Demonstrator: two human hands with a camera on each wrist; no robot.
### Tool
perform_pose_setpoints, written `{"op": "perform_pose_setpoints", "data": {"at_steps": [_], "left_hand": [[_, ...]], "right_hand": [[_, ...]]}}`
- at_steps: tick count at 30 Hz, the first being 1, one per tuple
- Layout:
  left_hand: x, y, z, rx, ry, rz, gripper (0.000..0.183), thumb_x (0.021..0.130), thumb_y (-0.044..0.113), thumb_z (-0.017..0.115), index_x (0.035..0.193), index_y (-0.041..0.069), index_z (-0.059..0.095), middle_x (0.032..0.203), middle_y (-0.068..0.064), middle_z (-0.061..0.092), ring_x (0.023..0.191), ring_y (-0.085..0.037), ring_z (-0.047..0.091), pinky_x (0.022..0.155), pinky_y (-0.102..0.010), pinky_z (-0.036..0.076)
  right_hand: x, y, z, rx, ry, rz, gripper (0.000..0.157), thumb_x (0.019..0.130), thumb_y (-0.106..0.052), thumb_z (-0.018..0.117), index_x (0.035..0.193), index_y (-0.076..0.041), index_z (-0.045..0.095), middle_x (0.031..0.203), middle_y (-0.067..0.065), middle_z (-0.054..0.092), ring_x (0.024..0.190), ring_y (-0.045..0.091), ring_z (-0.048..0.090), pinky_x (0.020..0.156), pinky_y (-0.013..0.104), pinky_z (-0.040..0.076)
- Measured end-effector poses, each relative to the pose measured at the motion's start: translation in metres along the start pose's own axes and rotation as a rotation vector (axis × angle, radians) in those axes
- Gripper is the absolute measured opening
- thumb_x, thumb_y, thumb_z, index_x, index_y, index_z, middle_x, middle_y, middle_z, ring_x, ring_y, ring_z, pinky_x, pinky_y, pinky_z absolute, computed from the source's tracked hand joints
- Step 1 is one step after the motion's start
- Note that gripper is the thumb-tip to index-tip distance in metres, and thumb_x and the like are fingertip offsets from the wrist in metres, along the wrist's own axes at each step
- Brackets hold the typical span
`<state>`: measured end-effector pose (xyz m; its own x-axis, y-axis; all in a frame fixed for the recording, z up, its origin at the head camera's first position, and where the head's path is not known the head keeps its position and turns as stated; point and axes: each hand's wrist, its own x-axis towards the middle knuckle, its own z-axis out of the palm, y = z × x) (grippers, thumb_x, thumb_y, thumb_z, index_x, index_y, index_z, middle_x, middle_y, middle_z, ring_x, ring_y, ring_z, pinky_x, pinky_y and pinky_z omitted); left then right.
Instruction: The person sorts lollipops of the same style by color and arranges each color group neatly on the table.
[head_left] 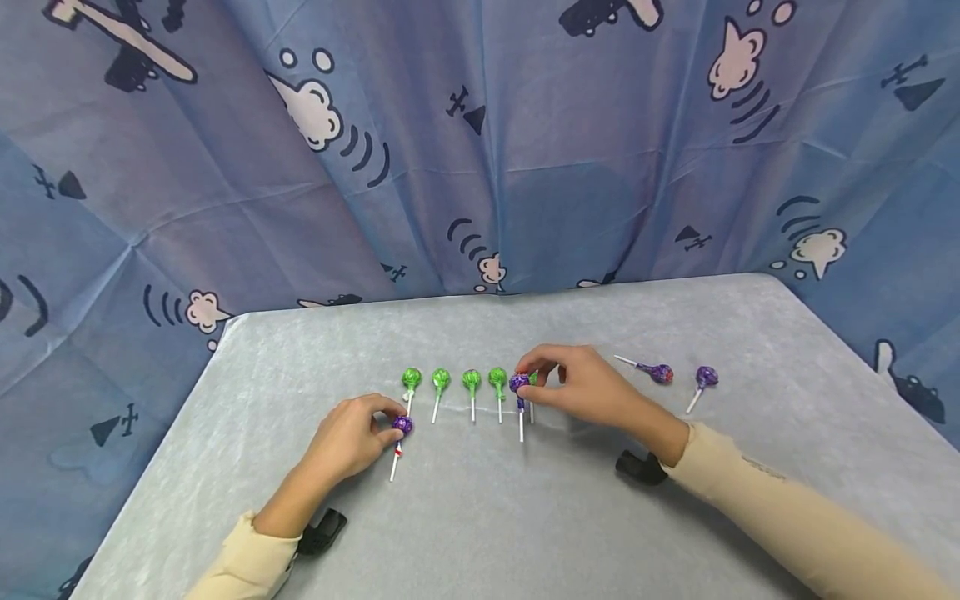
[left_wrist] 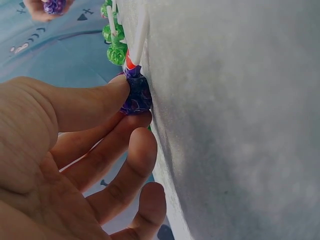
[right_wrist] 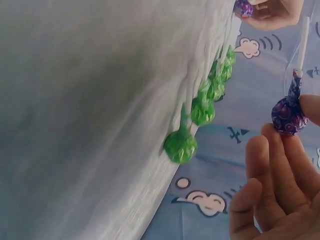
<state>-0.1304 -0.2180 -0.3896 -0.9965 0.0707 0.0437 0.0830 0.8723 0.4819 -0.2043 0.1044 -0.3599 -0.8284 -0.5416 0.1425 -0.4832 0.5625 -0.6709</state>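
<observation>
purple lollipop [head_left: 402, 425], head pinched between the thumb and fingers of the person's left hand [head_left: 348, 437], its white stick slanting toward the viewer. it sits just in front of the leftmost green lollipop [head_left: 412, 377], close to the tip of that one's stick, at or very near the tabletop [head_left: 562, 517] – actual contact is hard to tell. the right hand [head_left: 585, 383] grasps a second purple lollipop [head_left: 519, 383] the same way, thumb against fingers; the right wrist view shows it lifted off the surface, stick up in that view.

the step in hand looks to be setting purple lollipops out in front of a row of five green ones. the next move seems to call for lowering the left one so it lies straight and letting go, while the right one needs a spot of its own on the table, without nudging the row.

the right hand is in the way there: seen from the head, it partly covers the rightmost green one [right_wrist: 181, 146]. to the right lie two loose purple lollipops – one on its side with its stick pointing left [head_left: 660, 373], the other with its stick toward the viewer [head_left: 707, 377]. a blue patterned curtain [head_left: 420, 208] hangs behind.
</observation>
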Motion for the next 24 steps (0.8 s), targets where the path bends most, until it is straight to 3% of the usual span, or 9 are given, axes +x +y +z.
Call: {"op": "perform_pose_setpoints", "data": {"at_steps": [10, 18, 24], "left_hand": [[0.0, -0.001, 0.0, -0.01, 0.002, 0.002, 0.02, 0.081, 0.014, 0.081, 0.1, 0.02, 0.077, 0.086, 0.005, 0.069, 0.065, -0.007, 0.05, 0.058, -0.028, 0.038], [-0.001, -0.001, -0.002, -0.02, -0.008, -0.007, 0.02, 0.082, 0.014, 0.081, 0.1, 0.019, 0.077, 0.089, 0.004, 0.07, 0.065, -0.007, 0.051, 0.059, -0.028, 0.038], [0.0, 0.0, -0.001, -0.017, -0.006, -0.001, 0.02, 0.082, 0.014, 0.081, 0.101, 0.019, 0.077, 0.086, 0.004, 0.069, 0.065, -0.007, 0.05, 0.059, -0.028, 0.038]], "right_hand": [[0.01, -0.014, 0.021, 0.021, -0.044, -0.031, 0.019, 0.085, -0.032, 0.079, 0.101, -0.027, 0.071, 0.085, -0.01, 0.068, 0.073, 0.013, 0.058, 0.059, 0.025, 0.044], [0.019, -0.029, 0.039, 0.006, -0.055, -0.079, 0.019, 0.083, -0.03, 0.08, 0.099, -0.027, 0.07, 0.092, -0.014, 0.069, 0.081, 0.011, 0.061, 0.064, 0.023, 0.044], [0.024, -0.038, 0.051, -0.007, -0.083, -0.045, 0.019, 0.083, -0.032, 0.08, 0.097, -0.026, 0.069, 0.09, -0.012, 0.068, 0.082, 0.013, 0.06, 0.061, 0.024, 0.043]]}}
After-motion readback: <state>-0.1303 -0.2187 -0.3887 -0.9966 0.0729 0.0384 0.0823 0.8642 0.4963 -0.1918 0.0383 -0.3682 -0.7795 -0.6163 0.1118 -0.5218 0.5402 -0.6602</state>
